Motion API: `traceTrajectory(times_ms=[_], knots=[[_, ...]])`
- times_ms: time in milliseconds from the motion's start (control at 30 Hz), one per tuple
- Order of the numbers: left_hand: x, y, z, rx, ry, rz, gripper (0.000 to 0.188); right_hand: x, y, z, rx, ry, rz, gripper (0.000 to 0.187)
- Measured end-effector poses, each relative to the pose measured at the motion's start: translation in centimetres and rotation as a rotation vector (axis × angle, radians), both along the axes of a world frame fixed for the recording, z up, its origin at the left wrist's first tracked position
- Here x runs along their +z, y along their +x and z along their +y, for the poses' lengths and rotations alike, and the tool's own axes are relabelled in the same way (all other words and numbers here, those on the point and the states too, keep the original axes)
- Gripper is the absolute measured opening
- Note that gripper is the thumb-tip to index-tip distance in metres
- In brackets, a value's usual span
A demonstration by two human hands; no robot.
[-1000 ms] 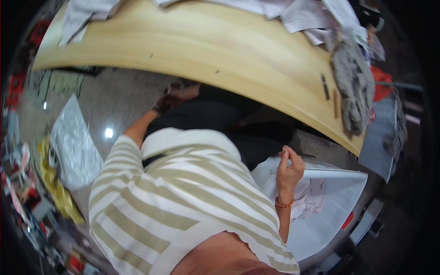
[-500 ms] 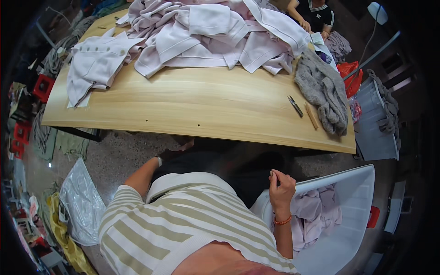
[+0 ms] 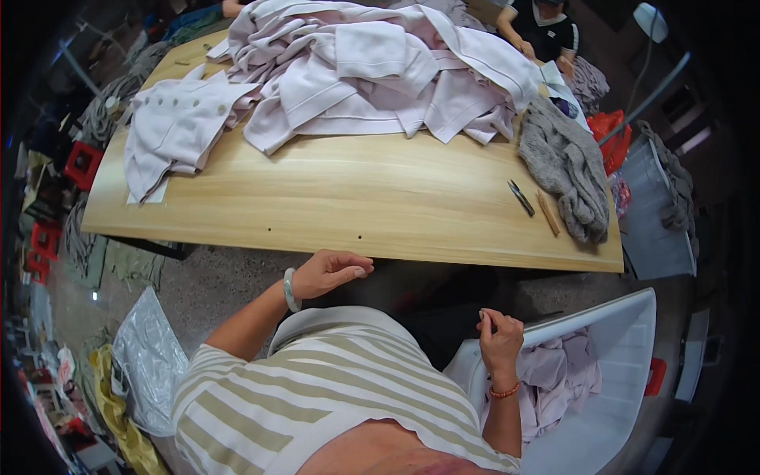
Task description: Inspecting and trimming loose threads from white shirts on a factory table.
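Note:
My left hand [image 3: 331, 271], with a pale bangle at the wrist, is just below the near edge of the wooden table [image 3: 317, 194]. Its fingers are stretched out and nothing shows in them. On the other side, my right hand [image 3: 502, 340], wearing an orange bead bracelet, is held beside the rim of a white plastic tub [image 3: 625, 332]. Its fingers are curled in with no object visible. Inside that tub lie pale pink knit garments [image 3: 558, 372]. A large heap of pale pink garments [image 3: 348, 95] covers the far part of the table.
A buttoned pale garment [image 3: 178, 127] lies at the table's left. Toward the right are thread snips [image 3: 521, 198], a tan wooden stick [image 3: 548, 214] and a grey knit piece [image 3: 566, 170]. Another person [image 3: 546, 32] sits beyond. A clear plastic bag [image 3: 146, 364] lies on the floor.
My left hand has come up from low beside my lap to near the table edge. The right hand stays curled by the tub; the whole view has shifted slightly.

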State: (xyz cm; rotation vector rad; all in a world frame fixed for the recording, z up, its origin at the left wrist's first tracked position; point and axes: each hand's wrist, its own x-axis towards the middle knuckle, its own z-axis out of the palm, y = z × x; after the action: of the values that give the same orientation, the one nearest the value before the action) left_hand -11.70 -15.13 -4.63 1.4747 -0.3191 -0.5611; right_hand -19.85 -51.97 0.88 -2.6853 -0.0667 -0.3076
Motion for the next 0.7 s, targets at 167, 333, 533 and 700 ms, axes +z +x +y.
traceTrajectory(times_ms=[167,333,533,700], knots=[[1.0,2.5,1.1,0.495,0.488,-0.864,0.033,-0.3,0.4,0.3,-0.076,0.052,-0.002,0.007],[-0.5,5.1,2.7,0.41,0.845,-0.932,0.049,-0.1,1.5,0.3,-0.077,0.017,0.138,0.008],[-0.3,5.4,1.4,0.317,1.019,-0.954,0.059,2.6,10.2,2.0,0.025,0.102,-0.04,0.013],[-0.3,5.4,1.5,0.366,1.0,-0.915,0.059,4.7,23.2,2.9,0.001,0.322,0.011,0.024]])
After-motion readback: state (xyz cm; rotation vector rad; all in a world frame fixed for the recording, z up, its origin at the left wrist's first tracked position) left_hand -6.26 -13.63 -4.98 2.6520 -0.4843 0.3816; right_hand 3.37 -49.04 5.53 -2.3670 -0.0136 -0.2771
